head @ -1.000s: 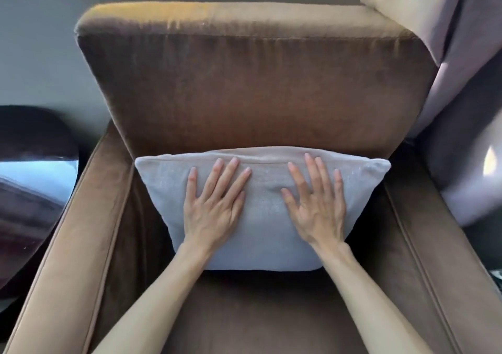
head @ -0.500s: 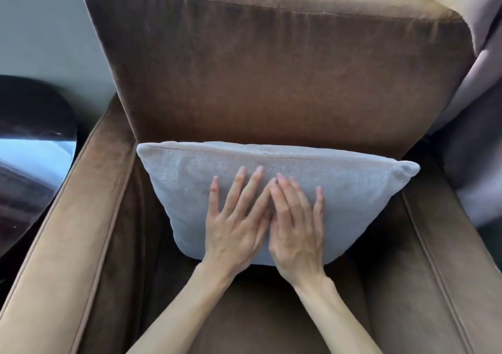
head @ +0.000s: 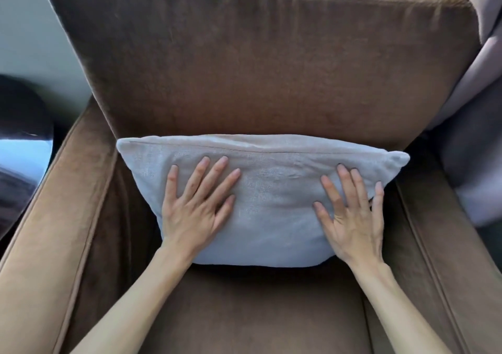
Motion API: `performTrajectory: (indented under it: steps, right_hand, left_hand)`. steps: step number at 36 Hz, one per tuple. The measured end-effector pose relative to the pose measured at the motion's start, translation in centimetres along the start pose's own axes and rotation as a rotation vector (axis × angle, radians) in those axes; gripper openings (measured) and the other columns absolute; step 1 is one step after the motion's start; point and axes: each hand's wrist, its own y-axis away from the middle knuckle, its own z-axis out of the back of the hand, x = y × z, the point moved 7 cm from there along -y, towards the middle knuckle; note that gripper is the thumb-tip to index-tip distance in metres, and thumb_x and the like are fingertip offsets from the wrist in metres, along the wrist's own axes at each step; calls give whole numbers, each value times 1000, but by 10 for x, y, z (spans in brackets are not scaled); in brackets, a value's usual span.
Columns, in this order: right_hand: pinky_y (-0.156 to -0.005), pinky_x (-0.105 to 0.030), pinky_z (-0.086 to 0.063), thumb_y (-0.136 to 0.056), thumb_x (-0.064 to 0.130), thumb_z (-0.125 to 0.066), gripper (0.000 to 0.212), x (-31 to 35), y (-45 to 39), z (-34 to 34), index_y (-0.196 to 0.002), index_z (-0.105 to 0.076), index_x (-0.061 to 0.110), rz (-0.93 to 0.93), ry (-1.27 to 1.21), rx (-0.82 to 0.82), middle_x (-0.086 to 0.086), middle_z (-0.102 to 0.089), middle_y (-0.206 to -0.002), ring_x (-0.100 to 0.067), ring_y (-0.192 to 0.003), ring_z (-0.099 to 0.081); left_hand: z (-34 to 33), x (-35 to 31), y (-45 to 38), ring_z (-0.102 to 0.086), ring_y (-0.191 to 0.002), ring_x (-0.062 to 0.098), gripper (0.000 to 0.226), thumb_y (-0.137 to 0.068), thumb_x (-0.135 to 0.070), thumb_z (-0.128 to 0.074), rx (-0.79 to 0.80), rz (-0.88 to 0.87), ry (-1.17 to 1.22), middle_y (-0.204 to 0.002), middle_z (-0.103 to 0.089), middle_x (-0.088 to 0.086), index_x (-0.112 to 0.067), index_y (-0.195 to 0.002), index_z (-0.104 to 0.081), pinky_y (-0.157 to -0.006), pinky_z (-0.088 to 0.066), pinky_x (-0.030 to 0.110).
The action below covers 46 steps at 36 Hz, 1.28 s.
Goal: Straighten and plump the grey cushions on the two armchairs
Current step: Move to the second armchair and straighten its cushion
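Note:
A grey cushion (head: 274,198) stands on the seat of a brown velvet armchair (head: 258,76), leaning against its backrest. My left hand (head: 195,207) lies flat on the cushion's left half, fingers spread and pointing up. On the right half rests my right hand (head: 353,212), also flat with fingers apart, its little finger near the cushion's right edge. Neither hand grips the fabric. Both top corners of the cushion stick out to the sides. Only this one armchair is in view.
The chair's padded arms (head: 57,218) run down both sides of the seat. A dark glossy round table (head: 21,141) stands at the left. Pale grey curtain fabric (head: 478,125) hangs at the right. A plain wall (head: 30,33) is behind the chair.
My hands, side by side at the cushion's middle half a second ago, have slid apart to its left and right halves. The cushion's face looks flatter and wider.

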Motion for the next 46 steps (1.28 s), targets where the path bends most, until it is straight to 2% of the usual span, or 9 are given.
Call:
performTrajectory:
  steps: [6, 9, 15, 20, 25, 30, 35, 40, 46]
  right_hand:
    - [-123, -64, -12, -101, 25, -51, 57, 31, 21, 24, -155, -34, 18, -73, -157, -160, -11, -26, -165, -31, -155, -21]
    - [-120, -63, -21, -92, 4, -53, 50, 71, 28, 35, -142, -50, 12, 68, -290, -250, -10, -41, -154, -28, -147, -37]
    - [-125, -54, -15, -102, 21, -42, 45, 129, 19, 8, -148, -45, 18, 212, -270, -157, -2, -41, -158, -18, -150, -33]
    - [-126, -42, -15, -97, 30, -54, 59, 101, 14, -21, -153, -40, 26, 270, -132, -153, 2, -38, -161, -13, -148, -36]
    - [-122, -39, -28, -96, 32, -57, 58, 63, 21, -24, -151, -44, 22, 254, -129, -169, 3, -42, -159, -15, -146, -40]
    - [-122, -49, -24, -102, 32, -46, 51, 42, 48, -19, -150, -39, 16, 119, -105, -79, -2, -39, -158, -23, -143, -41]
    - [-115, -54, -36, -93, 9, -59, 46, 65, 77, -3, -138, -51, 4, -61, -293, -157, -12, -49, -145, -29, -139, -45]
    - [-116, -40, -34, -98, 12, -49, 40, 133, 83, -2, -138, -52, 13, 122, -411, -111, -3, -46, -148, -21, -141, -44]
    - [-115, -36, -33, -95, 13, -53, 50, 126, 60, -44, -145, -53, 16, 168, -315, -1, 2, -46, -154, -15, -142, -43]
  left_hand:
    - [17, -26, 22, -21, -156, 33, 57, -104, -35, -46, -7, 97, 134, -168, -25, 5, -27, -159, -33, -121, -14, 67]
    - [20, -58, 35, -20, -156, 34, 58, -103, -36, -49, 15, 58, 233, -168, -25, 5, -23, -158, -34, -123, -12, 64]
    - [-2, -68, 42, -20, -156, 22, 60, -104, -41, -46, 77, 29, 184, -168, -24, -2, -20, -159, -32, -126, -10, 55]
    - [-16, -47, 41, -25, -155, 15, 59, -103, -45, -48, 92, -167, 102, -167, -28, -6, -28, -158, -33, -125, -20, 45]
    - [-19, -1, 46, -22, -155, 10, 57, -105, -45, -44, 69, -211, -1, -168, -25, -11, -29, -158, -32, -127, -13, 37]
    - [-12, 14, 68, -21, -156, 16, 60, -104, -37, -49, 105, -127, -2, -169, -24, -6, -22, -159, -32, -123, -21, 50]
    - [10, -26, 84, -24, -155, 30, 64, -100, -31, -55, 92, 105, 140, -168, -25, -1, -15, -158, -34, -120, -18, 66]
    - [11, -79, 92, -18, -157, 29, 68, -99, -40, -54, 128, 87, 221, -170, -20, -3, -21, -160, -29, -123, -15, 62]
    - [-34, -55, 84, -10, -158, 20, 64, -103, -45, -51, 208, 88, 153, -167, -21, -7, -25, -159, -29, -123, -17, 51]
